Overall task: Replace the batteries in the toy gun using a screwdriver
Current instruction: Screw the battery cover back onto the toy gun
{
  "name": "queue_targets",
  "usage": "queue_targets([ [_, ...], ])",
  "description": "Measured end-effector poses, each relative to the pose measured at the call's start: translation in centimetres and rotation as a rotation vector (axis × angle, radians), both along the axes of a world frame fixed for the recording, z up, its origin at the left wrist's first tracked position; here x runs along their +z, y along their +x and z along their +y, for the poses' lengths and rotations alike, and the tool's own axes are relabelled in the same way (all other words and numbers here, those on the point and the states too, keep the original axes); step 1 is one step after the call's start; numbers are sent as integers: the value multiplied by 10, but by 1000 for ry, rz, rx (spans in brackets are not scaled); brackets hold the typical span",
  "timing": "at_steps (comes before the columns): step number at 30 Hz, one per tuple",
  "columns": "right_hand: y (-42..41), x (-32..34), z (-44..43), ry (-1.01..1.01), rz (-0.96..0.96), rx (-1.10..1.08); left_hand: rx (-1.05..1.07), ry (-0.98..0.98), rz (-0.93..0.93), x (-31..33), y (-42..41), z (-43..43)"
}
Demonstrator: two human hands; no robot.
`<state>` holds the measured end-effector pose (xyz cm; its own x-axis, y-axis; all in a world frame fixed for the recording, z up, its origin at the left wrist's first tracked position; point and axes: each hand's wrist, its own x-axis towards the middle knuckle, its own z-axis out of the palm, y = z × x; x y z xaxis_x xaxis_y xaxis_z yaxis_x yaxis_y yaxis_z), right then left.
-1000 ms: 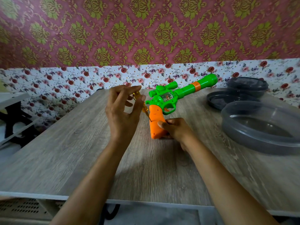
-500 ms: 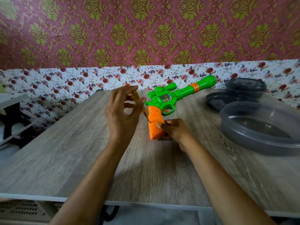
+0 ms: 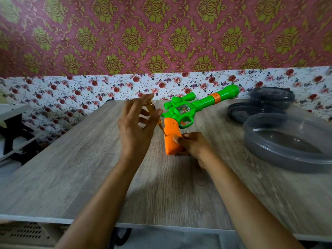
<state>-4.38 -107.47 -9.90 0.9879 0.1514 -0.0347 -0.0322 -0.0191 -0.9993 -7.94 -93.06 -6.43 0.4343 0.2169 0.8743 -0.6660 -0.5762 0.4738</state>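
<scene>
Head view: right hand (image 3: 194,146) grips orange grip of gun (image 3: 181,112), butt standing on surface (image 3: 71,168), barrel angled up-right. Left hand (image 3: 136,126) pinches screwdriver (image 3: 150,107), tip touching grip's side.

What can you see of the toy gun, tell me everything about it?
The toy gun looks like glossy plastic: green body and long barrel with an orange band near the muzzle, a small scope on top, a clear window in its side, and an orange grip. It stands tilted, butt on the wooden table, barrel pointing up and away to the right. The right hand holds the grip's lower part; the tip of the amber screwdriver, held by the left hand, meets the grip's side.
</scene>
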Motion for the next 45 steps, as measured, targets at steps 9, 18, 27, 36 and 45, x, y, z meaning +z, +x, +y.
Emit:
queue_targets([
  [9,0,0,-2,10,9,-3,28,64,41,-5,7,4],
  [18,0,-1,-1,7,4,5,24,-16,0,-1,1,1],
  [27,-2,1,-2,-2,7,6,98,20,-1,-2,4,3],
  [36,-5,5,-1,-20,15,-10,20,-15,5,1,0,2],
  [45,-6,6,0,16,28,-2,6,-25,63,-4,7,5],
])
